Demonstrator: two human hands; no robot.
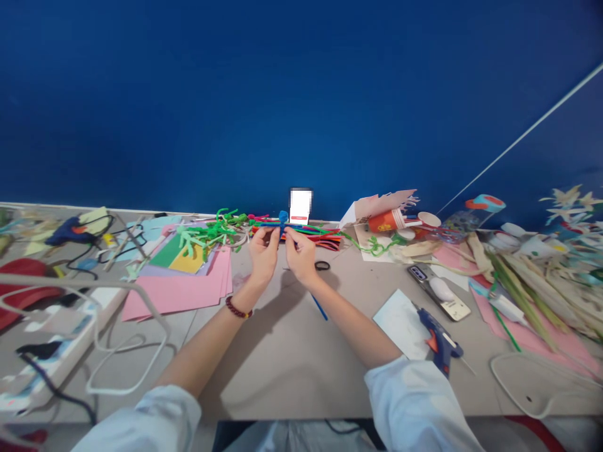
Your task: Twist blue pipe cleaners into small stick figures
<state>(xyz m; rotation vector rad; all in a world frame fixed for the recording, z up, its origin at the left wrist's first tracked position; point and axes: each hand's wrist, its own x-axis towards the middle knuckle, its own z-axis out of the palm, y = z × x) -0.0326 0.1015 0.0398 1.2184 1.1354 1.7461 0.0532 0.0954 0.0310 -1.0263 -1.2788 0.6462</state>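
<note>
above table [273, 370], blue fuzzy piece [283, 217] sits between left hand [264, 252] and right hand [301, 251], fingertips pinching it narrowly; grip best light, close to centre, for even bends.

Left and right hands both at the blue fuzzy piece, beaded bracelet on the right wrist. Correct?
Wrong wrist: the head view shows the beaded bracelet on the left. The left hand and right hand are indeed both at the blue fuzzy piece.
</note>
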